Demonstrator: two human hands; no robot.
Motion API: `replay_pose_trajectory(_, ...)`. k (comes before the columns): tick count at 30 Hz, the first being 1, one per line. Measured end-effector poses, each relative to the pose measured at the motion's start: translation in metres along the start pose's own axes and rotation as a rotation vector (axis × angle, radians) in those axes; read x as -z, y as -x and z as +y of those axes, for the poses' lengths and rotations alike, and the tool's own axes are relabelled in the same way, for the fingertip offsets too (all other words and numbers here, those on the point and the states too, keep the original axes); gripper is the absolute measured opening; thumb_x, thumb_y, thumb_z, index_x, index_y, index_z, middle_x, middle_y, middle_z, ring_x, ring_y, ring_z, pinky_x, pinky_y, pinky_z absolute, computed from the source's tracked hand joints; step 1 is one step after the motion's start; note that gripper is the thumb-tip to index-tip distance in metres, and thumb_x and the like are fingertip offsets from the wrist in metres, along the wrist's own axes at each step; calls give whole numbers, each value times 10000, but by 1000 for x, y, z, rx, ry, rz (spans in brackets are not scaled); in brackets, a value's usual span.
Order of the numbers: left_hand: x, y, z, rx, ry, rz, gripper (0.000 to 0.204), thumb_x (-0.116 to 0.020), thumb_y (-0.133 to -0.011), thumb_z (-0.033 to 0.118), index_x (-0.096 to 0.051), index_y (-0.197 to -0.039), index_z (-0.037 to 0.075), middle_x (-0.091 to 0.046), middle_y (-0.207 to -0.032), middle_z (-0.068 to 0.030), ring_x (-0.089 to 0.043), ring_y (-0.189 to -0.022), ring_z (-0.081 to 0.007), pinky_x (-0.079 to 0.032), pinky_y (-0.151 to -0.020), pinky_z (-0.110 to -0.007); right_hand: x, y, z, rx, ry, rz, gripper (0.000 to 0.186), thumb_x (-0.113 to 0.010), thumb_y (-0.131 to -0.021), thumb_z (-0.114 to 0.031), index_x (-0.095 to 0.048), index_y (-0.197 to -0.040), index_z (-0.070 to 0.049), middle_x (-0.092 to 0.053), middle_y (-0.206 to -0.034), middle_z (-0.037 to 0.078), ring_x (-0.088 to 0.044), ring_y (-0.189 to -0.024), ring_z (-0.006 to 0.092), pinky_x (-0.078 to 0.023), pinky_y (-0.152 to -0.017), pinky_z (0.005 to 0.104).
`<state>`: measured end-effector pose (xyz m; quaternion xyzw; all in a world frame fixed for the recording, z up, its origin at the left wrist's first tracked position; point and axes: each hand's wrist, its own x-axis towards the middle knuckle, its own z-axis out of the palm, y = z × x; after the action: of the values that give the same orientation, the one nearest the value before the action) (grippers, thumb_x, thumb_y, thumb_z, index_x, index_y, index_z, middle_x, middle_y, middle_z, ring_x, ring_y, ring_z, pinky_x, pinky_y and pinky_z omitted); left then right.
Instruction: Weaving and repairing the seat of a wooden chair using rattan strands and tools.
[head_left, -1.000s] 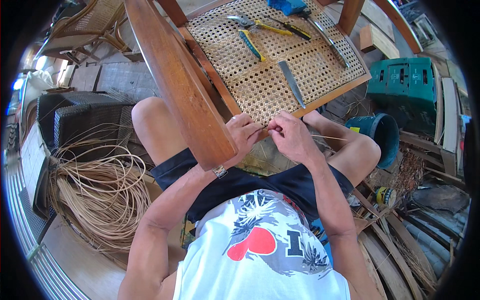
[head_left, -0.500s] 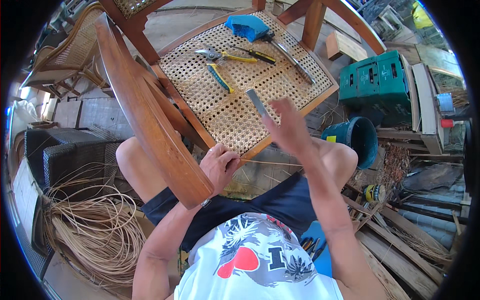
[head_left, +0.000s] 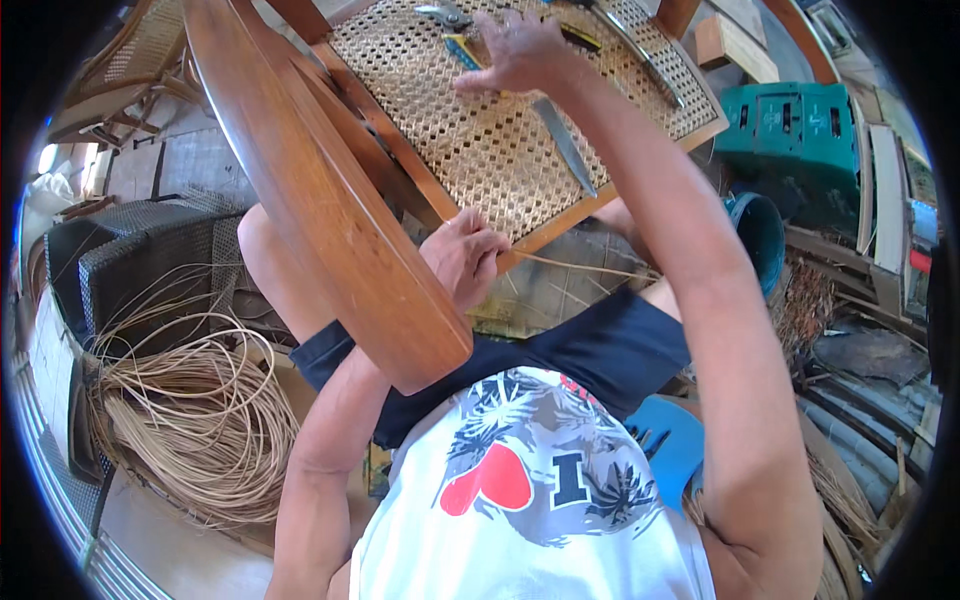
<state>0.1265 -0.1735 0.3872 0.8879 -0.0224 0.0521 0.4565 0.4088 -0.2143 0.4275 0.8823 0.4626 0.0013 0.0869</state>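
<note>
A wooden chair with a woven cane seat (head_left: pixel 470 160) lies tilted across my lap. My left hand (head_left: pixel 462 255) is closed at the seat's near edge, pinching a thin cane strand (head_left: pixel 585 268) that trails off to the right. My right hand (head_left: pixel 515 50) is stretched out over the far part of the seat, fingers apart, resting by a tool with yellow and blue handles (head_left: pixel 460 48). A long knife (head_left: pixel 565 145) lies on the weave just below that hand. Metal pliers (head_left: pixel 445 14) lie at the seat's far edge.
The chair's curved wooden back rail (head_left: pixel 330 200) crosses in front of my left arm. A big coil of cane (head_left: pixel 190 420) lies on the floor at the left, beside dark wicker furniture (head_left: pixel 130 270). A green crate (head_left: pixel 800 125) and a blue bucket (head_left: pixel 755 235) stand at the right.
My right hand has left the cane strand at the seat's edge and reached far across the seat to the tools. My left hand stays at the edge.
</note>
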Motion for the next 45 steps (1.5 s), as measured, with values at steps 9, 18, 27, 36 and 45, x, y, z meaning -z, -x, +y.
replay_pose_trajectory(9,7,1,5,24,-17,-33,194,-633,-854,56,-734,-1018,72,-611,-923,-91,-652,-835,-263,-535,-750,-364,59,92,12,-22,-714,46,832,-703,-878,-433,-370,-1540,-55,-633,-1252,201,-665,-1018,327,-525,-892,431)
replay_pose_trajectory(18,16,-12,15,84,89,-89,255,-681,-869,110,-713,-1121,88,-670,-932,-58,-659,-720,-192,-537,-683,-330,56,345,-35,-293,-1712,-606,722,-670,-901,-239,-388,-1517,12,-543,-1158,55,-519,-1094,138,-434,-948,306)
replay_pose_trajectory(27,-16,-111,38,-77,-59,-537,391,-736,-909,358,-729,-1146,47,-774,-972,-112,-734,-875,-186,-557,-759,-354,11,345,-71,-262,-1528,-403,703,-618,-900,-326,-421,-1471,33,-605,-931,94,-618,-773,160,-485,-747,326)
replay_pose_trajectory(36,-36,-138,42,-174,-262,-1056,428,-881,-711,253,-761,-1082,77,-776,-980,-88,-733,-887,-212,-559,-772,-355,16,337,-69,-311,-1599,-524,682,-613,-918,-335,-440,-1459,42,-634,-902,105,-608,-757,161,-488,-715,323)
replay_pose_trajectory(45,-36,-137,33,-210,-231,-1060,277,-862,-695,216,-793,-934,94,-759,-790,-55,-722,-740,-202,-553,-685,-363,29,329,-66,-366,-1551,-512,670,-625,-907,-332,-472,-1429,60,-639,-886,111,-627,-698,164,-506,-673,328)
